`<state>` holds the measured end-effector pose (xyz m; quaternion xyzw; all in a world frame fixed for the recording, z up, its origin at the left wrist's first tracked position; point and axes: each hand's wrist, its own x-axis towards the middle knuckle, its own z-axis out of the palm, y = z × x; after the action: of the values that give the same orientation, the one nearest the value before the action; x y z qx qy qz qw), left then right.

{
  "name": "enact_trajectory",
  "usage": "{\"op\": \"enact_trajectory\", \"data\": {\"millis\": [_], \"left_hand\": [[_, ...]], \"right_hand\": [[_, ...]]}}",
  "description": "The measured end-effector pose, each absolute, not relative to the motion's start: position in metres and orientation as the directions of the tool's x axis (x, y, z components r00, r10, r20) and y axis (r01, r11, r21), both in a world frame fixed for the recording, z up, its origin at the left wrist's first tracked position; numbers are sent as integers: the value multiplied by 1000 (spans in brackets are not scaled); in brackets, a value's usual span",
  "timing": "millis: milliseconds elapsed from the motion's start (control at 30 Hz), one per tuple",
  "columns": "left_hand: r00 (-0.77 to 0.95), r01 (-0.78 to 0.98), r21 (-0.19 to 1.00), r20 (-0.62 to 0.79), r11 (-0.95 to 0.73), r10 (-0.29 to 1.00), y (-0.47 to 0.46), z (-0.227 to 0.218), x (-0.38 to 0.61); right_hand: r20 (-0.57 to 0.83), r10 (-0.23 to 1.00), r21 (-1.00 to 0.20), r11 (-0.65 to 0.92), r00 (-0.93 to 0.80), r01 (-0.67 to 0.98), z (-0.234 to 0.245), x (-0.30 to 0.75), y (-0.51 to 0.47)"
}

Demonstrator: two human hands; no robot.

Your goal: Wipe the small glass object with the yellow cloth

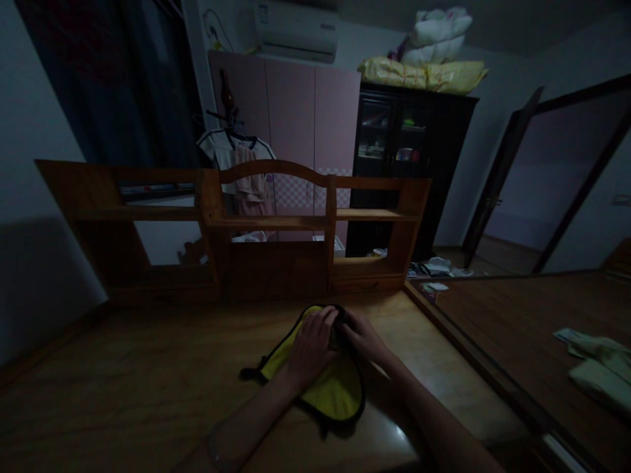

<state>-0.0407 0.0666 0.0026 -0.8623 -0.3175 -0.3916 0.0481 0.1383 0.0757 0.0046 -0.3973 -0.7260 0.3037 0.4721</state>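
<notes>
A yellow cloth piece with black edging [340, 394] lies on the wooden desk top, with a dark tab sticking out at its left edge and another at its near edge. I cannot tell in this dim light whether it is a cloth or a flat pouch. Over its far half rests my left hand [311, 345], fingers bent and closed at the far edge. My right hand [363, 336] pinches the far right corner, where something small and dark shows between the two hands. Fingertips of both hands are partly hidden there.
A wooden shelf unit [276, 223] rises along the desk's far side. To the right, a lower brown surface [493, 328] holds pale green clothing [599, 361]. Behind stand pink wardrobe doors [290, 118], a black cabinet [444, 144], and hanging clothes [249, 164].
</notes>
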Motion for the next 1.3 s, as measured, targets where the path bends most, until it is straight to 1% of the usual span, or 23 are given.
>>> {"op": "enact_trajectory", "data": {"millis": [100,167,267,333,400,467,533,667,767,833,900,1000,1133,1200,1300], "left_hand": [[528,580,129,692,-804,492,67,5,-42],[537,584,111,690,-804,485,66,6,-42],[536,584,113,690,-804,486,66,7,-42],[525,579,136,692,-804,495,65,7,-42],[499,577,173,699,-798,512,64,7,-42],[458,581,209,714,-786,529,65,5,-42],[410,586,234,740,-776,533,68,3,-42],[290,574,252,827,-779,481,75,-1,-44],[226,559,289,849,-777,478,75,0,-43],[221,549,306,844,-778,489,73,2,-43],[239,544,294,844,-786,480,70,3,-43],[300,552,242,835,-798,461,67,3,-43],[374,554,186,815,-812,442,65,2,-43],[397,544,177,807,-820,437,65,2,-44],[418,539,161,801,-827,428,66,0,-44]], "right_hand": [[499,833,-704,551,-239,449,2,138,74],[501,832,-665,547,-238,510,2,139,74],[500,847,-617,496,-182,611,1,143,75],[503,856,-590,437,-114,679,1,145,75],[515,856,-586,396,-53,707,1,145,75],[532,847,-620,400,-13,674,4,142,73],[542,840,-681,421,25,599,9,137,71],[488,870,-802,417,67,428,20,128,68],[398,917,-876,381,-1,296,22,126,69],[330,940,-916,341,-86,211,20,127,71],[278,948,-940,302,-156,159,15,130,73],[265,943,-947,294,-202,128,8,133,77],[331,915,-924,364,-229,119,4,132,76],[372,901,-897,411,-225,164,5,131,74],[431,879,-828,475,-205,297,9,129,70]]}}
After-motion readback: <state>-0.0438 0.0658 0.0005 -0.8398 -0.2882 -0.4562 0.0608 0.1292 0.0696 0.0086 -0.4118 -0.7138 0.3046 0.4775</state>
